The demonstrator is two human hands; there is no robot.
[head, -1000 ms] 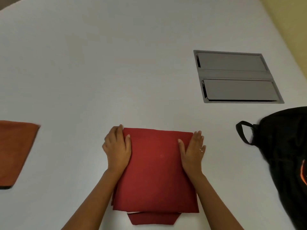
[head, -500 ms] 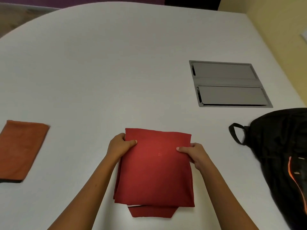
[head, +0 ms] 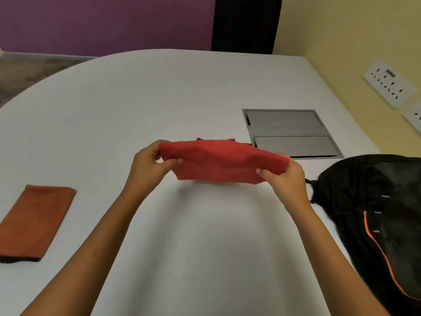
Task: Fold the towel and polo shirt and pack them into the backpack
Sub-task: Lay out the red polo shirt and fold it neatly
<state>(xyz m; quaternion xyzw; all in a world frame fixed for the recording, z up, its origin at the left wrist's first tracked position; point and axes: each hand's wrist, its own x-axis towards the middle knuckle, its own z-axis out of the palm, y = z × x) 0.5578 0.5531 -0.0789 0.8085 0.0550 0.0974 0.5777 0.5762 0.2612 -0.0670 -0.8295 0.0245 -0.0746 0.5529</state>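
The folded red polo shirt point(head: 222, 161) is held above the white bench point(head: 182, 106), clear of its surface, stretched between both hands. The left hand point(head: 149, 164) pinches its left edge, thumb on the near face and fingers point(head: 157, 148) curled behind. The right hand point(head: 283, 176) grips the right edge the same way. The folded orange towel point(head: 36, 222) lies flat on the bench well to the left. The black backpack point(head: 373, 201) rests at the right, near the right hand.

White table point(head: 114, 124), grey cable hatch point(head: 289, 133), wall sockets point(head: 389, 84)
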